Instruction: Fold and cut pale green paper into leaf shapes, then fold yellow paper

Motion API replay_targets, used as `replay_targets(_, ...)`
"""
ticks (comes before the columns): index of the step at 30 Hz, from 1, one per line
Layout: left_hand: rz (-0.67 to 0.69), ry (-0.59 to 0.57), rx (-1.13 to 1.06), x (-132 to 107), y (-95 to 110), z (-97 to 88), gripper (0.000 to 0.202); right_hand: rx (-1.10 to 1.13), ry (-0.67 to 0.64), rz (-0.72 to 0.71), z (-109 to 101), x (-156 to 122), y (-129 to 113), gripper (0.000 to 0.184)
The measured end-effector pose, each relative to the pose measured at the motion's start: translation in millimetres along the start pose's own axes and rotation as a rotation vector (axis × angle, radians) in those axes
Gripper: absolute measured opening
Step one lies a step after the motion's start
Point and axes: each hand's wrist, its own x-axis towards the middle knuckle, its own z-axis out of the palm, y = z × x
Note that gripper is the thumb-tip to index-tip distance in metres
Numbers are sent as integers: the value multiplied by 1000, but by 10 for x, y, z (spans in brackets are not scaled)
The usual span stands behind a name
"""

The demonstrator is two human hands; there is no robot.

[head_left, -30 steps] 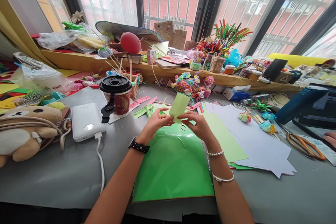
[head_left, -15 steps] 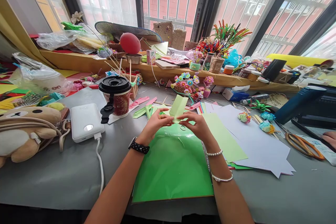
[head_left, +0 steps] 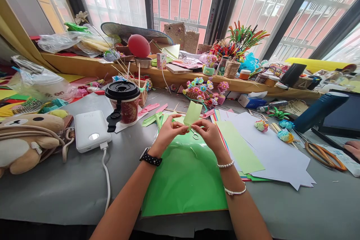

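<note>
My left hand (head_left: 168, 131) and my right hand (head_left: 208, 133) meet above a glossy green sheet (head_left: 184, 180) on the grey table. Both pinch the lower end of a folded light green paper piece (head_left: 192, 113), which stands up between the fingertips. My left wrist wears a black dotted band, my right wrist two bracelets. A small pair of scissors (head_left: 195, 134) lies just under the right hand's fingers.
A lidded coffee cup (head_left: 123, 101), a white power bank (head_left: 92, 130) with cable and a plush bear (head_left: 26, 138) stand left. White and coloured paper sheets (head_left: 270, 150) and orange-handled scissors (head_left: 323, 154) lie right. Another person's hand (head_left: 353, 149) shows at the right edge. The windowsill is crowded with craft items.
The folded paper has narrowed and sunk slightly between my fingers as both hands drew closer together. The hands stay in the same spot.
</note>
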Motion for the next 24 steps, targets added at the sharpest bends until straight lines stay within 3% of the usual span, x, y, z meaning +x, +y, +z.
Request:
replay_targets(16, -15, -38, 58, -2, -24, -2, 53, 43, -15, 17, 36, -17, -45, 16)
replay_targets(21, 7, 9, 26, 12, -34, -6, 56, 228, 73, 88, 51, -4, -31, 40)
replay_targets(24, 8, 8, 18, 13, -39, -11, 57, 237, 18, 158, 54, 2, -34, 30)
